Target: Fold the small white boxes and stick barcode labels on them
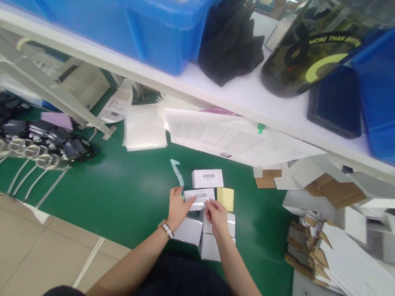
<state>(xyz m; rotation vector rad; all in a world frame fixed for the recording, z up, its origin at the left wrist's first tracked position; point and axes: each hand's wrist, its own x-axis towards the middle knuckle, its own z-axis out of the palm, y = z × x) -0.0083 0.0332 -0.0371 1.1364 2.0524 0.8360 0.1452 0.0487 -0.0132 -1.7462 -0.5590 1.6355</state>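
Observation:
A small white box (201,206) with a barcode label faces up between my hands. My left hand (179,209) grips its left end, the thumb lying on the label. At the box's lower right edge, my right hand (216,215) has its fingers curled and pinched by the label; what they hold, if anything, is hidden. A pale teal strip (176,171) stretches up from my left fingertips. Just above sits another labelled white box (207,178), with a yellow pad or block (226,198) to the right. More white boxes (189,230) lie below, partly covered by my hands and wrists.
Several black devices with white cables (59,141) line the left of the green table (131,192). Clear plastic bags (144,127) and paper sheets (217,132) lie at the back. Flattened cartons (350,259) pile up on the right. Overhead, a white shelf (227,93) carries blue bins (157,34).

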